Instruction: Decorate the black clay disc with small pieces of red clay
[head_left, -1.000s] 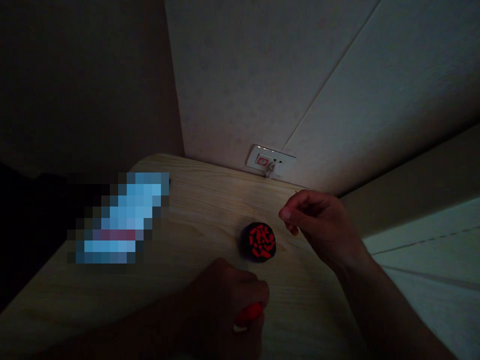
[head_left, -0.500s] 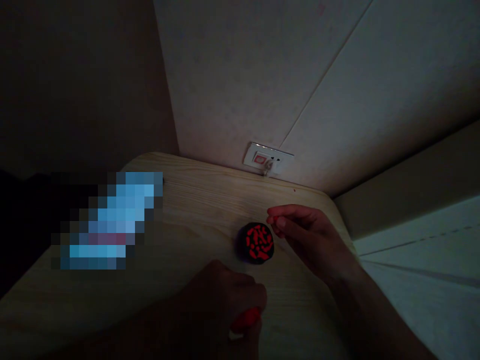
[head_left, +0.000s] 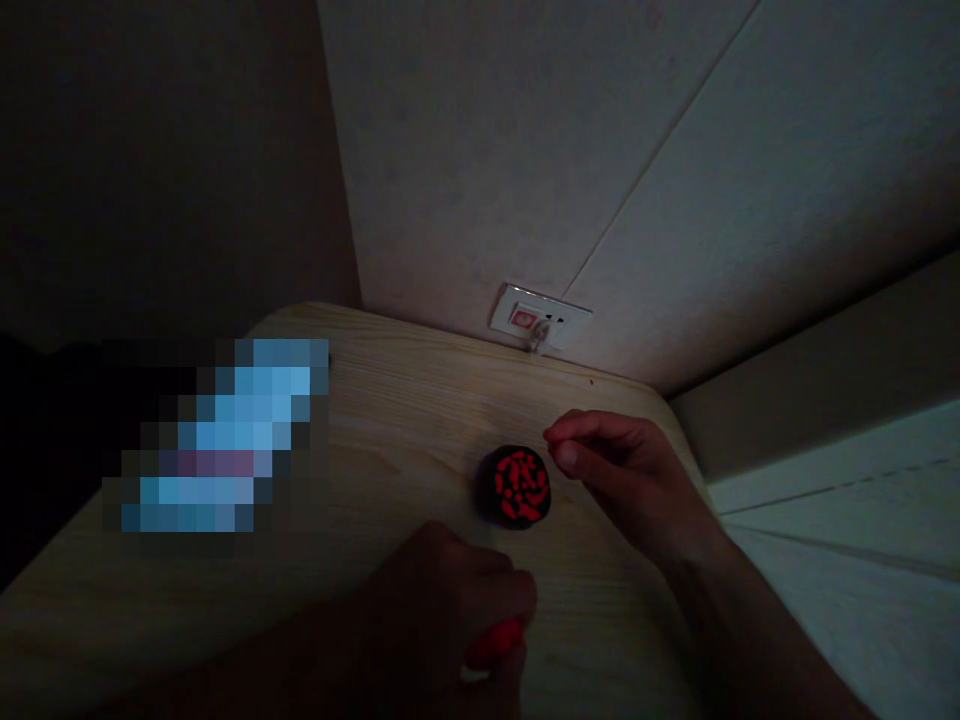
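left hand (head_left: 454, 590) wrapped around a red lump (head_left: 495, 645), low over the surface (head_left: 397, 420), near side of the dark round piece (head_left: 491, 490). that piece sits mid-surface, red bits (head_left: 536, 497) scattered across its top. right hand (head_left: 626, 475) just right of it, thumb and fingertips pinched together; can't tell if anything's between them. red speck (head_left: 591, 381) farther back, near the wall socket (head_left: 506, 308). pixelated bright patch (head_left: 247, 430) at left, well apart from both hands.
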